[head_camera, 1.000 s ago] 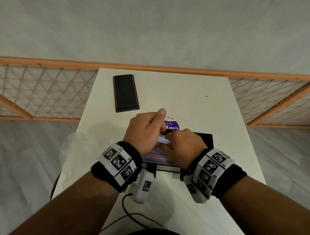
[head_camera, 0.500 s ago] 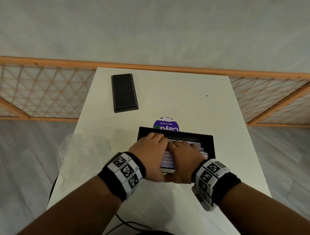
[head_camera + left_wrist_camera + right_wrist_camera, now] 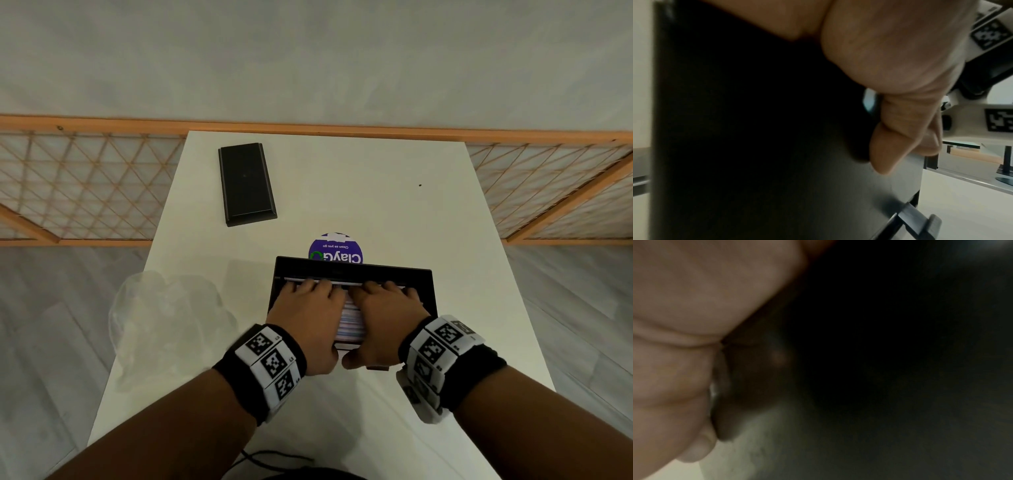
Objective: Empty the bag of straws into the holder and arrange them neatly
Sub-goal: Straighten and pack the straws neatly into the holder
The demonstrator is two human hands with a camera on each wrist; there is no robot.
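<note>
The black straw holder [image 3: 352,270] stands open on the white table [image 3: 342,171] in front of me. Striped straws [image 3: 351,322] lie lengthwise inside it, showing between my hands. My left hand [image 3: 315,322] and right hand [image 3: 373,322] rest flat side by side on the straws. Their straight fingers reach to the holder's far wall. Both thumbs hang over the near wall. In the left wrist view the right hand's thumb [image 3: 900,138] lies against the holder's dark front wall [image 3: 756,129]. The right wrist view is dark and blurred, showing only palm [image 3: 694,305].
A crumpled clear plastic bag [image 3: 164,315] lies on the table's left edge. A black lid [image 3: 246,183] sits at the far left. A round purple sticker [image 3: 335,248] shows just behind the holder. A wooden lattice rail [image 3: 85,185] runs behind the table.
A second ago both hands held the straw bundle above the holder. They lowered it in, then flattened out and slid their fingers forward to the far wall.
</note>
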